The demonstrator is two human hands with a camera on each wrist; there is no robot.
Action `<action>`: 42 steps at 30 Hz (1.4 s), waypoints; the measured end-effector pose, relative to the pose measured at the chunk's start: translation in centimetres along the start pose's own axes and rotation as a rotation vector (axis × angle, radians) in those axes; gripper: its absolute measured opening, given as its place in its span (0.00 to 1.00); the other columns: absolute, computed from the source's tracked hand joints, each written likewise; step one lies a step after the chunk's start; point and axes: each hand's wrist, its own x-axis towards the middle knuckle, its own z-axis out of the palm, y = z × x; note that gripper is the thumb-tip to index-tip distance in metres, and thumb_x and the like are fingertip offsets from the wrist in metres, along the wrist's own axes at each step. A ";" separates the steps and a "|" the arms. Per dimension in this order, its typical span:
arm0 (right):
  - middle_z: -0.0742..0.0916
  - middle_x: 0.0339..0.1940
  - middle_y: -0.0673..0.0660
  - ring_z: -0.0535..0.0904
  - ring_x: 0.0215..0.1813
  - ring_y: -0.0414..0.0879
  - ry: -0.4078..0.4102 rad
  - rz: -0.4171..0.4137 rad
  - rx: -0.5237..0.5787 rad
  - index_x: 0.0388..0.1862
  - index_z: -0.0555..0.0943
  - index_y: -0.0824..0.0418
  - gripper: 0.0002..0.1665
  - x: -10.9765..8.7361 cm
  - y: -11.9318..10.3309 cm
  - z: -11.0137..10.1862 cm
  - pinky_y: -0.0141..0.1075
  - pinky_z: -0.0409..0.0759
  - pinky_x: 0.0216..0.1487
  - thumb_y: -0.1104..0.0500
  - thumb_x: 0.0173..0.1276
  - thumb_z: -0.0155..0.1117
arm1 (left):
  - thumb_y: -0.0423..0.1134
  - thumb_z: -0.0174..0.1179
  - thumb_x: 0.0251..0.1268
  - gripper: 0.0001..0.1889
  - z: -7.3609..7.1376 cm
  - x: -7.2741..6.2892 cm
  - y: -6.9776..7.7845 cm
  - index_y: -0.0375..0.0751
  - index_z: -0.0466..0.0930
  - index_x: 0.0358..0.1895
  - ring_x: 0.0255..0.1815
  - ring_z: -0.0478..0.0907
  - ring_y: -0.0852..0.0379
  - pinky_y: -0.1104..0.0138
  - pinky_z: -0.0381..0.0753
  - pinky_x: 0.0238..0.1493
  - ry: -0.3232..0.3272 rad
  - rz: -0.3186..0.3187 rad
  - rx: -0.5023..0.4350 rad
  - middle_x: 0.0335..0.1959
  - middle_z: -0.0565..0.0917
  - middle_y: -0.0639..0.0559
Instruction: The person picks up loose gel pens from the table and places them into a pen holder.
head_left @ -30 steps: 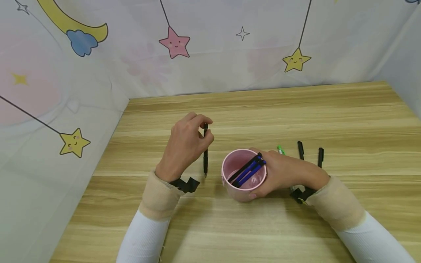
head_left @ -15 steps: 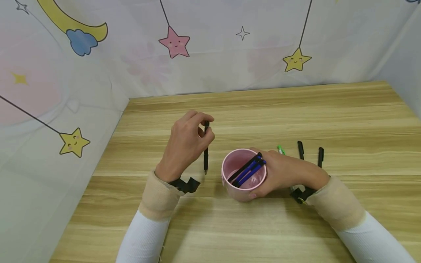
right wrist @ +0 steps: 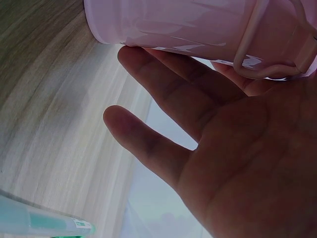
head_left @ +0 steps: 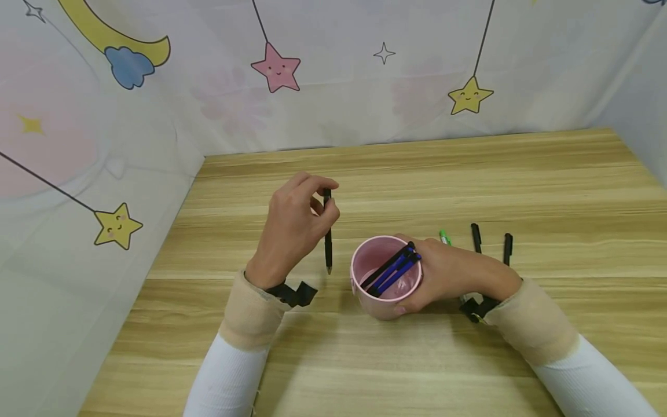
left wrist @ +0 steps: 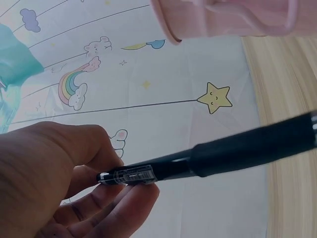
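Note:
In the head view, my left hand [head_left: 293, 226] pinches a black pen [head_left: 328, 249] near its clip end, between thumb and fingers. The pen's metal point is turned toward the table's front edge, left of a pink cup [head_left: 383, 310]. The left wrist view shows the pen's clip and dark grip [left wrist: 252, 148] close up. My right hand [head_left: 450, 269] holds the cup from its right side, thumb at the front. Black and blue pens [head_left: 396, 272] lean inside the cup. In the right wrist view, fingers lie along the cup's wall [right wrist: 178, 25], and one finger stands apart from it.
Right of the cup, partly behind my right hand and wrist, lie a green-ended pen [head_left: 444, 237] and two black pens, one nearer [head_left: 476, 237] and one farther right [head_left: 508, 249]. A printed cloth [head_left: 339, 116] borders the wooden table [head_left: 365, 370] at the back and left.
My left hand and the black pen have shifted slightly away from the table's front, and the pen a little to the right. The right hand and cup stay put.

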 end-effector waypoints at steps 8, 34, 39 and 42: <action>0.83 0.57 0.44 0.80 0.57 0.40 0.000 0.001 0.006 0.68 0.70 0.54 0.53 0.0 -0.1 0.0 0.42 0.79 0.60 0.43 0.45 0.85 | 0.27 0.58 0.60 0.12 -0.1 0.1 0.1 0.36 0.86 0.44 0.27 0.80 0.63 0.71 0.81 0.31 0.026 0.000 -0.040 0.37 0.81 0.49; 0.83 0.57 0.47 0.80 0.57 0.40 0.001 -0.023 -0.011 0.68 0.70 0.54 0.53 0.2 0.1 0.0 0.42 0.78 0.61 0.42 0.46 0.85 | 0.26 0.60 0.60 0.12 -0.6 0.2 0.3 0.37 0.86 0.45 0.27 0.81 0.63 0.71 0.83 0.29 0.105 0.004 -0.158 0.37 0.81 0.49; 0.83 0.57 0.46 0.80 0.58 0.40 0.006 -0.014 -0.025 0.68 0.70 0.53 0.54 0.1 -0.1 -0.1 0.42 0.78 0.61 0.41 0.45 0.85 | 0.26 0.60 0.60 0.12 -0.7 0.2 0.4 0.36 0.86 0.46 0.27 0.81 0.63 0.71 0.83 0.29 0.118 0.018 -0.176 0.37 0.81 0.49; 0.83 0.58 0.46 0.79 0.58 0.39 0.006 -0.008 -0.035 0.69 0.70 0.53 0.55 0.1 -0.1 -0.2 0.43 0.78 0.61 0.40 0.44 0.85 | 0.26 0.60 0.61 0.12 -0.8 0.3 0.5 0.36 0.86 0.46 0.27 0.81 0.63 0.70 0.84 0.29 0.135 0.023 -0.192 0.37 0.81 0.48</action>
